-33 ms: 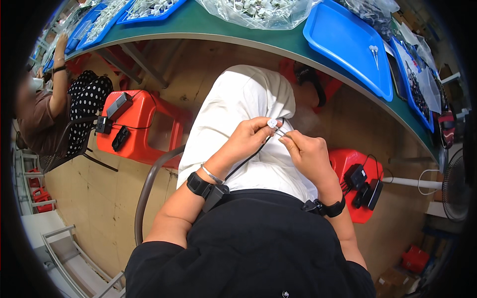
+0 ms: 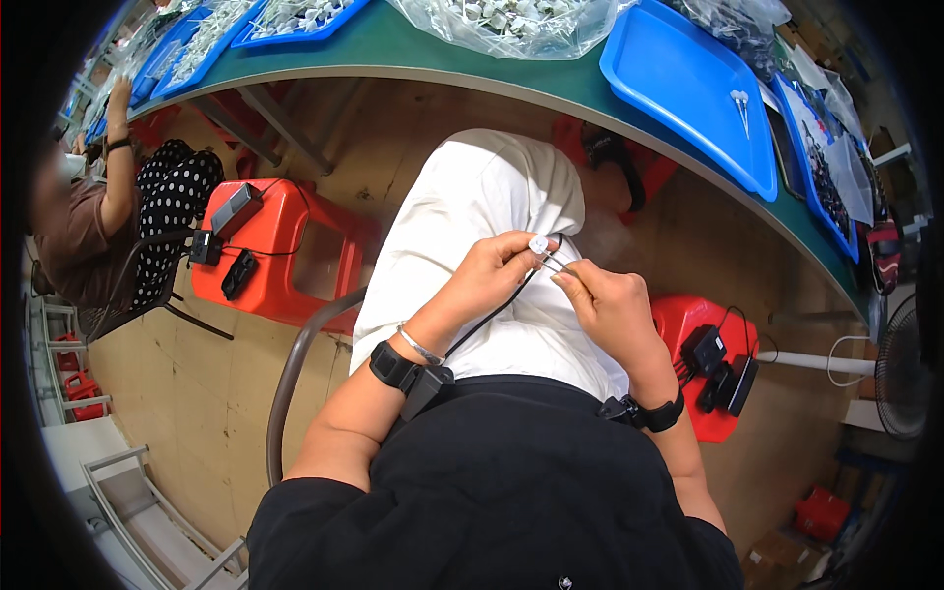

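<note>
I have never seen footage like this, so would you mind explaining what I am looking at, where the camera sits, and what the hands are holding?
There is no machine here. A camera worn on a person's head looks down with a very wide lens, which is why the table edge bends. The forearms coming up from the bottom are that person's own.

The left hand pinches a small white round part over the lap, and a thin black cable runs from it back toward the wrist. The right hand meets it, holding fine metal leads or a thin tool at the part; which it is, I cannot tell. Each wrist carries a black band.

Ahead is a green table bearing a blue tray and a clear bag of small white parts. Red plastic stools on the floor hold black devices. At the far left another person sits at the same table.
</note>
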Available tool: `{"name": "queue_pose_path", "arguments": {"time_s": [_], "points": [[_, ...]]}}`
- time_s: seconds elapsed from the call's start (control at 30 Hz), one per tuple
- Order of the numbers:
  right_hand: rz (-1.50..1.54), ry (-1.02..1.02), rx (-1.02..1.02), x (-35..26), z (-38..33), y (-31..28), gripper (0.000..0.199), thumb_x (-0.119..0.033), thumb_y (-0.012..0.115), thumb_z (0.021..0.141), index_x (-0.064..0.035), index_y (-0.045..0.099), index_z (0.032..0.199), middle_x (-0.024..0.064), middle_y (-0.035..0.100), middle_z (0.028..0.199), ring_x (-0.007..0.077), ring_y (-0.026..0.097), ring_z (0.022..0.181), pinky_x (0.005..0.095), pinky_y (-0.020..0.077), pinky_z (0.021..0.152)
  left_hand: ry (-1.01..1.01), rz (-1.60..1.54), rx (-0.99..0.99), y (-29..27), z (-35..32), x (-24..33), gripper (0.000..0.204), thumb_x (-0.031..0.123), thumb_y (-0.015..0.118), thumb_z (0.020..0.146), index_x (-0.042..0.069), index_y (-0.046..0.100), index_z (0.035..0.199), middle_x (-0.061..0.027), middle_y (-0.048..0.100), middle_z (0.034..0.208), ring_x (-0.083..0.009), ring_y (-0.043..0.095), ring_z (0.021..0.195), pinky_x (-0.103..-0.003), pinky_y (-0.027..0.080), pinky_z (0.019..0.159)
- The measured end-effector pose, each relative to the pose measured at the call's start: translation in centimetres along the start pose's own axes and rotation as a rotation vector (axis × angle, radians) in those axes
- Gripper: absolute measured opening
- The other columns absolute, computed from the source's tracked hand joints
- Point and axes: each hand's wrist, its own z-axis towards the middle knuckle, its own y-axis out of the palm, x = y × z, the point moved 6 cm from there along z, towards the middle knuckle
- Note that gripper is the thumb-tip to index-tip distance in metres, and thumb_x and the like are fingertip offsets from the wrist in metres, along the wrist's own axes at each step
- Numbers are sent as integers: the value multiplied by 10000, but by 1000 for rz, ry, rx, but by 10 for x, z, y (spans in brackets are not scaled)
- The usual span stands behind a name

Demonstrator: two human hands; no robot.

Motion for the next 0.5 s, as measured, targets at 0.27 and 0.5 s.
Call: {"name": "queue_pose_path", "arguments": {"time_s": [0.27,0.5], "points": [[-106,-51,67,-7,3,-11,240,-247,716,893,-48,620,799,92,599,588,269,583,480,376,438,453,30,56,45,0,2,0,246,141,571,998,24,694,1176,7,633,842,-52,492,714,-211,433,643],[-238,-104,58,-6,2,-5,248,-247,720,888,-56,602,782,76,575,580,250,572,473,362,435,443,78,114,65,1,3,0,241,74,568,962,12,699,1155,11,631,800,-49,493,676,-216,429,617]]}}
